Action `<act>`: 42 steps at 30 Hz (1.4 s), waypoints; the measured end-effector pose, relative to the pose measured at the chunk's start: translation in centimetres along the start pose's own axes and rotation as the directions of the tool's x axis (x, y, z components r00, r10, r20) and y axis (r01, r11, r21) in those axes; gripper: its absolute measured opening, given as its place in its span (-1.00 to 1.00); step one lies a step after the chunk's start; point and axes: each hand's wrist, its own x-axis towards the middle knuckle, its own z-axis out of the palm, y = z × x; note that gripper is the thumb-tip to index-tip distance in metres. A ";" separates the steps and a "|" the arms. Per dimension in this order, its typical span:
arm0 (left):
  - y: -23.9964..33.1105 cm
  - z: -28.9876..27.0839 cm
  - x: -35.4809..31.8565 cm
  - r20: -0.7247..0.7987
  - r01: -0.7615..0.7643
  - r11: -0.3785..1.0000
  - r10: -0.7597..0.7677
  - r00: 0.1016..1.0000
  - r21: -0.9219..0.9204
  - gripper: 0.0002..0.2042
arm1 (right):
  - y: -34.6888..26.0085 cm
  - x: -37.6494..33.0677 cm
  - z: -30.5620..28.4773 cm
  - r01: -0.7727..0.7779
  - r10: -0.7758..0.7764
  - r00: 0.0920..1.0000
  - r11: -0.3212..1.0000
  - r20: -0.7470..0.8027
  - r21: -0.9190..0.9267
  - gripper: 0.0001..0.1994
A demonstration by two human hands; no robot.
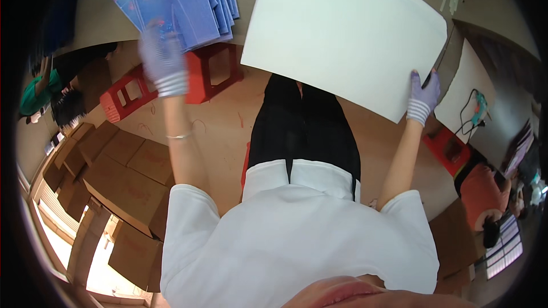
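Observation:
A large white sheet of board (342,34) lies over the near edge of the grey table, its lower corner jutting out toward me. My right hand (423,96), in a lilac glove with a striped cuff, grips the board's right edge, thumb on top. To the left of the board is a pile of flat blue printed pieces (197,8), overlapping and fanned out. My left hand (162,60), gloved the same way, is at the near left side of this pile. Motion smears its fingers, so I cannot make out whether they hold a piece.
Red plastic stools (212,74) stand under the table edge. Brown cardboard boxes (128,165) are stacked at the left. On the right, a teal glue gun (479,107) with a black cord rests on another white surface. Other people are at the far left and right.

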 end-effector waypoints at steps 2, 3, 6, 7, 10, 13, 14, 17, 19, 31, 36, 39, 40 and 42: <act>4.0 7.1 -4.8 0.289 -0.194 0.975 0.156 0.945 0.107 -0.61 | -0.2 0.2 0.4 -0.021 0.019 0.999 0.999 -0.028 -0.049 -0.28; 8.5 9.4 -6.6 0.474 -0.482 0.776 0.272 0.837 0.406 -0.55 | -0.1 0.2 0.6 -0.032 0.030 0.999 0.997 -0.040 -0.071 -0.28; 13.3 14.3 -11.0 0.585 -0.357 0.921 0.206 0.785 0.155 -0.41 | -0.3 0.5 0.5 -0.093 0.089 0.995 0.992 -0.042 -0.080 -0.37; 13.4 14.4 -11.1 0.579 -0.340 0.924 0.184 0.794 0.173 -0.39 | -0.3 0.6 0.2 -0.045 0.044 0.995 0.999 -0.091 -0.008 -0.43; 13.5 13.8 -10.7 0.516 -0.276 0.947 0.154 0.842 0.167 -0.36 | -0.8 -1.2 -2.4 0.060 0.016 0.976 0.939 -0.218 0.337 -0.63; 9.8 13.3 -7.9 0.232 -0.175 0.984 0.175 0.957 -0.021 -0.36 | -2.0 -2.2 -6.0 0.133 0.114 0.966 0.553 -0.233 0.822 -0.76; 8.8 12.5 -6.1 0.102 -0.117 0.981 0.134 0.986 -0.154 -0.37 | -3.2 -1.6 -8.4 0.159 0.092 0.973 0.410 -0.214 0.898 -0.78; 8.1 11.3 -1.3 0.301 0.466 0.724 -0.358 0.884 -0.508 -0.42 | 0.1 0.0 -9.9 0.050 0.114 0.988 0.416 -0.107 0.908 -0.73; 6.7 10.8 0.1 0.459 0.649 0.521 -0.460 0.760 -0.554 -0.57 | 0.9 1.7 -8.7 -0.033 0.222 0.968 0.560 -0.112 0.828 -0.63; 12.6 13.5 -2.9 0.166 -0.223 0.921 0.287 0.944 -0.321 -0.79 | -6.9 1.9 -5.5 0.220 -0.251 0.965 0.638 -0.071 0.738 -0.62; 14.6 16.7 -3.3 0.270 -0.257 0.839 0.419 0.867 -0.480 -0.45 | -9.6 1.2 -1.8 0.315 -0.312 0.943 0.715 -0.119 0.624 -0.48; 15.5 17.8 -3.2 0.401 -0.425 0.855 0.515 0.758 -0.297 -0.35 | -10.6 0.5 -0.1 0.267 -0.248 0.962 0.780 -0.112 0.566 -0.31; 15.6 18.3 -3.1 0.442 -0.483 0.839 0.543 0.714 -0.252 -0.33 | -10.7 0.5 0.3 0.289 -0.265 0.957 0.803 -0.122 0.522 -0.30; 16.1 18.8 -2.9 0.517 -0.554 0.809 0.566 0.642 -0.198 -0.32 | -10.6 0.5 1.1 0.326 -0.295 0.945 0.843 -0.140 0.428 -0.28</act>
